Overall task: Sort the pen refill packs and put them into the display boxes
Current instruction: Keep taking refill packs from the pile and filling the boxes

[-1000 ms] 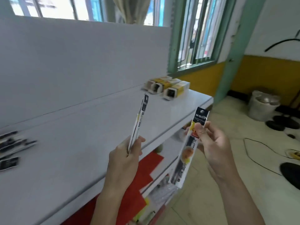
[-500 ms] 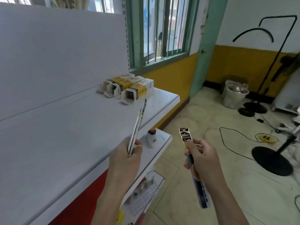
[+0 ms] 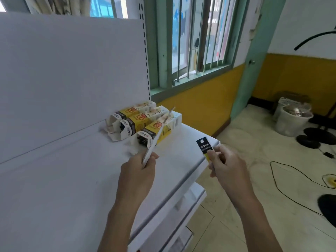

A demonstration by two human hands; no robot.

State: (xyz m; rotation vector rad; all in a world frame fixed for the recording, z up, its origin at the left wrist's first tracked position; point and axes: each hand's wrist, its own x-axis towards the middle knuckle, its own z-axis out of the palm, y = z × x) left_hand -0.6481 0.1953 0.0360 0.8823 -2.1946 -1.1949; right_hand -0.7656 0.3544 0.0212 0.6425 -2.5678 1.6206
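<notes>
Three yellow, white and black display boxes (image 3: pixel 145 122) lie side by side on the white shelf (image 3: pixel 72 179), open ends toward me. My left hand (image 3: pixel 140 171) grips a thin refill pack (image 3: pixel 158 135), seen edge-on, with its tip slanting up over the nearest box. My right hand (image 3: pixel 223 164), just off the shelf's right corner, holds a second refill pack (image 3: pixel 204 147) by its middle. Only that pack's black header and a bit of yellow show above the fingers.
A white back panel (image 3: pixel 72 70) rises behind the shelf, with lower shelves (image 3: pixel 181 206) below. A barred window (image 3: pixel 196 42) is to the right. On the tiled floor stand a white bin (image 3: pixel 291 119) and black stand bases (image 3: pixel 316 137), with cables (image 3: pixel 291 179) trailing.
The view swung right and closer to the boxes. My left hand carried its pack forward until the tip lies over the nearest box. My right hand rose toward the shelf corner.
</notes>
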